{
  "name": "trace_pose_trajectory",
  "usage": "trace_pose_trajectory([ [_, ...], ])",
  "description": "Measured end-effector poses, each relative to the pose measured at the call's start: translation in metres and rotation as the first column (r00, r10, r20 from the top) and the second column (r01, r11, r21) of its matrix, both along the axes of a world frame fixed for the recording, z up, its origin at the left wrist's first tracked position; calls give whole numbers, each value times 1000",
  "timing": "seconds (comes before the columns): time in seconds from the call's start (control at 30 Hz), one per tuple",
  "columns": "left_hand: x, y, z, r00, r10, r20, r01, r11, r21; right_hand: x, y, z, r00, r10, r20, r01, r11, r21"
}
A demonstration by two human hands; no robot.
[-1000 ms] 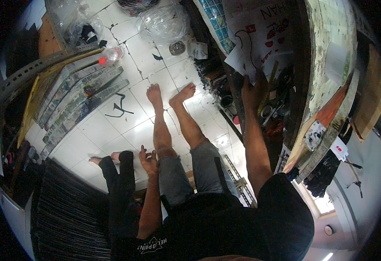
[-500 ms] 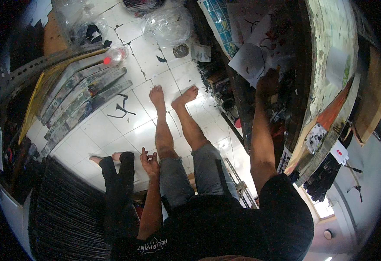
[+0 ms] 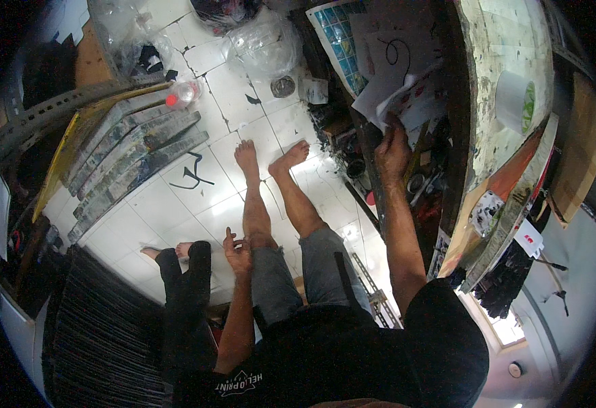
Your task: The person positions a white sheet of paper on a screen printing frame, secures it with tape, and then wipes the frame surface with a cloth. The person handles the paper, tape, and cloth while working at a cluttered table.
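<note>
My right hand (image 3: 394,151) reaches over a dark, cluttered shelf on the right. Its fingers pinch the near edge of a white paper sheet (image 3: 371,102), which is bent up where they grip it. Under and beyond this sheet lie more papers with red and black marks. A blue gridded print (image 3: 335,41) lies at the far left of the papers. My left hand (image 3: 237,253) hangs beside my left thigh, fingers apart, with nothing in it.
On the tiled floor are a black bent strip (image 3: 193,173), a round tin (image 3: 283,86) and clear plastic bags (image 3: 264,44). Stained boards (image 3: 142,143) lean at the left, under a red-capped bottle (image 3: 186,94). Another person's black-trousered legs (image 3: 184,279) are close on my left.
My right hand has drawn back toward me from deeper over the shelf and now grips the paper, whose edge has folded up. My left hand has barely moved.
</note>
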State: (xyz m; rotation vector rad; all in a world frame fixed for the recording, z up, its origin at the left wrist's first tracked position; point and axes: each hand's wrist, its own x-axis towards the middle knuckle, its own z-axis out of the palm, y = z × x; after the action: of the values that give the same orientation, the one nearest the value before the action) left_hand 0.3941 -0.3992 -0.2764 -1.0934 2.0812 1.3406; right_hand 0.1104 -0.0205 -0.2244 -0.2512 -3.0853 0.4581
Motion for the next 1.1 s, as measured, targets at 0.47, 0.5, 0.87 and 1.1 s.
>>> trace_pose_trajectory([
  [0.47, -83, 29, 15, 997, 51, 57, -69, 920, 386, 48, -83, 40, 967, 167, 194, -105, 950, -295],
  [0.5, -97, 37, 21, 997, 43, 65, -65, 911, 408, 48, -86, 43, 972, 206, 115, -159, 933, -321],
  [0.87, -199, 73, 104, 955, 292, 54, -241, 657, 715, 67, -96, 271, 994, 107, -21, -82, 603, -793],
  [1.1, -239, 81, 140, 1000, 0, 13, -12, 253, 967, 130, 5, 372, 877, -481, 5, 143, 252, -957],
])
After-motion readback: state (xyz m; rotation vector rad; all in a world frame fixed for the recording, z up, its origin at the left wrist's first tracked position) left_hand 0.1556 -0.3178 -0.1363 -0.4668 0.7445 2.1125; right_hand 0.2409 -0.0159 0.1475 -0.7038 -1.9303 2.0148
